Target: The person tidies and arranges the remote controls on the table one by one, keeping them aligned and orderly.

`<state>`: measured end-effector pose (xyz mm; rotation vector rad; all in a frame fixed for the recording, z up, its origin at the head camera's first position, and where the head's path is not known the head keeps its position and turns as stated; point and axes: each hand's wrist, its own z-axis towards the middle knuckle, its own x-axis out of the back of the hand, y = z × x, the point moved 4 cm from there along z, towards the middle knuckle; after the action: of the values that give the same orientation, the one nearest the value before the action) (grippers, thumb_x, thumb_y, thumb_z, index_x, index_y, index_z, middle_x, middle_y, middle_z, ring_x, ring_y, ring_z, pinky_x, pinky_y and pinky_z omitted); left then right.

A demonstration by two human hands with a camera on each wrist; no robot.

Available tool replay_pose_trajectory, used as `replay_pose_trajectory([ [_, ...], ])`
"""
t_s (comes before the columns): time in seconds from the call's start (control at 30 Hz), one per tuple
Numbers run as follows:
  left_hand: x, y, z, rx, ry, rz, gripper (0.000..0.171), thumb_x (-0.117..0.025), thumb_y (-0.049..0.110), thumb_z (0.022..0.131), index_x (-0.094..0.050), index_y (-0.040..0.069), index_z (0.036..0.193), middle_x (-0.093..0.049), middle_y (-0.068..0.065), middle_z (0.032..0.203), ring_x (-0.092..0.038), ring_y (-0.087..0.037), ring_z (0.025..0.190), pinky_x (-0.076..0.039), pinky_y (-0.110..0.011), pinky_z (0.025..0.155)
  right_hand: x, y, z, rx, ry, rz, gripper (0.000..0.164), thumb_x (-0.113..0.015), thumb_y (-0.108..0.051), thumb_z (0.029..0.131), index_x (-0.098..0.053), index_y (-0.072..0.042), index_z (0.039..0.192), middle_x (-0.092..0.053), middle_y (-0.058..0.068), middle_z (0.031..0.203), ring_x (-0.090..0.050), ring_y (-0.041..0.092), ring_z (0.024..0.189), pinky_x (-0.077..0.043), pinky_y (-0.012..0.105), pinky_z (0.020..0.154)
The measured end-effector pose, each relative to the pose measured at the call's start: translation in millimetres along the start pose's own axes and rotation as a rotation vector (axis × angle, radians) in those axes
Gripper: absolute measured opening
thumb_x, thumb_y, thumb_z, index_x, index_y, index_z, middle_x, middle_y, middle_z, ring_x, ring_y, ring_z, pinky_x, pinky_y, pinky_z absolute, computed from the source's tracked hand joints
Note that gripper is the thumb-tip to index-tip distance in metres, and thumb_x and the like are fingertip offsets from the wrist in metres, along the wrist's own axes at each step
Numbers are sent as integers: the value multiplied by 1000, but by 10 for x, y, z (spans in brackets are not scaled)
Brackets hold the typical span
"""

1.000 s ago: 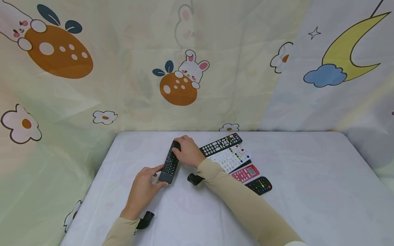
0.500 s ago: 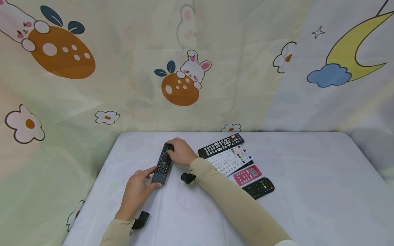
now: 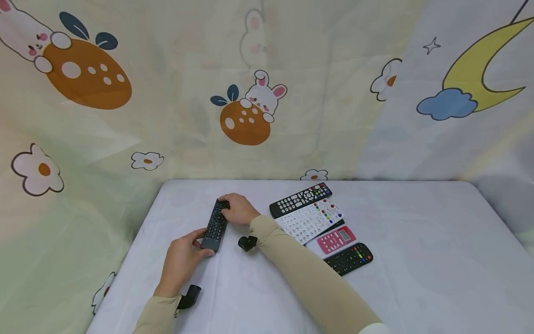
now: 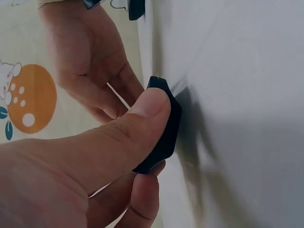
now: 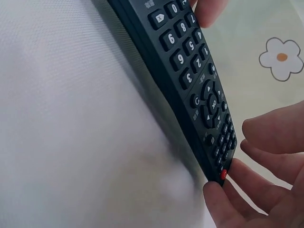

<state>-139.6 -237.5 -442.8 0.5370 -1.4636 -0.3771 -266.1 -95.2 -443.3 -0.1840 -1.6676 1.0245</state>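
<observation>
A long dark remote control [image 3: 215, 225] lies at a slant between my hands over the left part of the white table. My left hand [image 3: 178, 260] pinches its near end; in the left wrist view the thumb [image 4: 152, 107] presses one side, with fingers at the other. My right hand [image 3: 239, 210] holds the far end. In the right wrist view its fingertips [image 5: 216, 194] touch the end by the red button, while the thumb stands a little off the remote. A shadow falls beside the remote; whether it touches the cloth I cannot tell.
Right of my hands several remotes lie in a slanted row: a black one [image 3: 300, 200], a white one [image 3: 310, 220], a white one with a pink face [image 3: 336, 240] and another black one [image 3: 350, 259]. My right forearm partly covers the row. A patterned curtain [image 3: 179, 116] hangs behind the table [image 3: 417, 232].
Both hands have moved left and slightly nearer with the dark remote control between them. The row of other remotes keeps its place, with more of it showing past my right sleeve.
</observation>
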Motion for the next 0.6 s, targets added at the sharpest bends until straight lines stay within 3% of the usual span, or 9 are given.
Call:
replay_pose_trajectory([
  [0.6, 10, -53, 17, 45, -75, -18, 62, -88, 13, 76, -64, 2, 132, -70, -7, 90, -62, -19, 79, -46, -33, 65, -96, -3, -3, 23, -43, 5, 43, -59, -12, 98, -58, -8, 141, -56, 9, 145, -47, 23, 138, -33, 31, 115],
])
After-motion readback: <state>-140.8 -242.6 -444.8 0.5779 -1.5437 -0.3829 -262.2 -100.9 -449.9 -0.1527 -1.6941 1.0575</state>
